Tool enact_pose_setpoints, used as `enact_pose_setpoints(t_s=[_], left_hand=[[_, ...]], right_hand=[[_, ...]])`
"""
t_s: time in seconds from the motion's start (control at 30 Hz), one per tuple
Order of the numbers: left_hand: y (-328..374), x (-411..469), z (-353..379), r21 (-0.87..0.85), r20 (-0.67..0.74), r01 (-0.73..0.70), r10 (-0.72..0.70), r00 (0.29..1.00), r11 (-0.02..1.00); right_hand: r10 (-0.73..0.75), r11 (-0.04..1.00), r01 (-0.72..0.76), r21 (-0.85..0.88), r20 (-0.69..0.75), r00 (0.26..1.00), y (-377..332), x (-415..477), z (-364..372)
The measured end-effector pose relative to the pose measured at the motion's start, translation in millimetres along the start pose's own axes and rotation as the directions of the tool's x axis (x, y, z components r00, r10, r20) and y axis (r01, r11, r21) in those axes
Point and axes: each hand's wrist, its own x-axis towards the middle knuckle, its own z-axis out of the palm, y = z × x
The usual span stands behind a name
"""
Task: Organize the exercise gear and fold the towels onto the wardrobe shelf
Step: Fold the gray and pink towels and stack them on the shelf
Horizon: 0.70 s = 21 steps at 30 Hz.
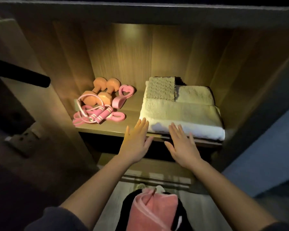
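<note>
Hovering flat and spread, holding nothing, left hand (137, 142) beside the folded towel (182, 110), right hand (182, 145) over its front edge

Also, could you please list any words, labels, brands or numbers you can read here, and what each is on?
None can be read.
The jump rope handles carry only white stripes, the folded towels show no tag, and the wall socket is too dark and blurred to tell.
</note>
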Motion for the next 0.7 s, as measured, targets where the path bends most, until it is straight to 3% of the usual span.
enact_pose_setpoints(t_s=[0.33, 0.43, 0.53, 0.7], left_hand=[[25.5, -168.9, 51.9, -0.150, 0.197, 0.150, -0.119, 0.973, 0.977], [24.6, -194.8, 62.5, -0.212, 0.243, 0.140, -0.086, 0.966, 0.967], [19.0, -212.9, 70.6, -0.259, 0.290, 0.090, -0.012, 0.957, 0.962], [15.3, -224.8, 82.2, -0.341, 0.188, 0.148, -0.087, 0.978, 0.928]], right_hand=[[0.039, 0.974, -0.079, 0.212, 0.190, 0.981, -23.5, -138.7, 59.1], [0.047, 0.971, -0.103, 0.215, 0.250, 0.967, -22.3, -161.9, 71.3], [0.017, 0.959, -0.076, 0.274, 0.211, 0.977, -22.3, -175.6, 75.2], [0.024, 0.927, -0.093, 0.364, 0.188, 0.982, -32.9, -184.9, 80.8]])
